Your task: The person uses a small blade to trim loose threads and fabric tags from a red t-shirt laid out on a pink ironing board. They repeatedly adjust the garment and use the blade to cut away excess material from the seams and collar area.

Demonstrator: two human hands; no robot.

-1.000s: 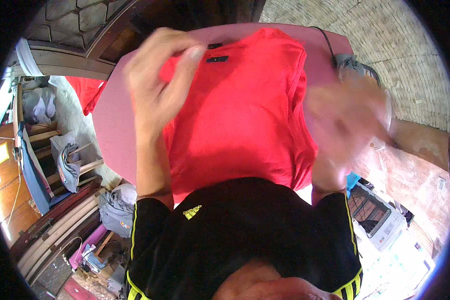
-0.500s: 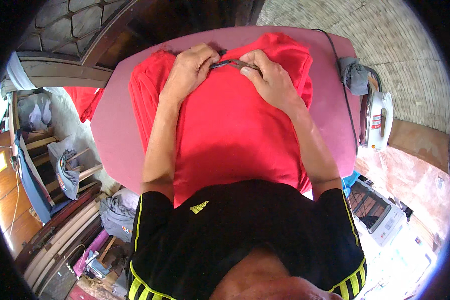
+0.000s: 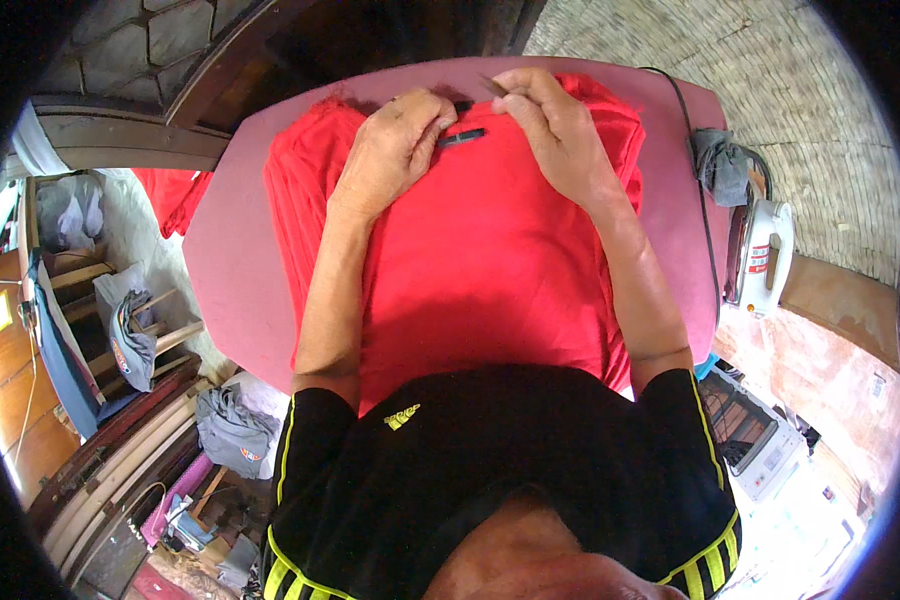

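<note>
A red knit garment (image 3: 490, 240) lies spread and bunched over a pink padded board (image 3: 240, 220). My left hand (image 3: 395, 150) is closed at the garment's far edge, gripping cloth there. From its fingertips a short black strip (image 3: 462, 138) sticks out over the red fabric; whether it is sewn on cannot be made out. My right hand (image 3: 555, 130) is raised to the right of the strip, apart from it. Its thumb and fingers pinch a small dark pointed tool (image 3: 493, 87), mostly hidden, its kind unclear.
A white iron (image 3: 766, 255) stands at the board's right side, with a grey cloth (image 3: 722, 168) and a black cord (image 3: 692, 170) beside it. Wooden slats and grey cloth bundles (image 3: 232, 432) are at left. A light grey boxy appliance (image 3: 765, 445) stands lower right.
My right hand has moved up and away from the black strip, carrying the dark tool, which was at the strip before. My left hand stays closed on the garment, slightly further right.
</note>
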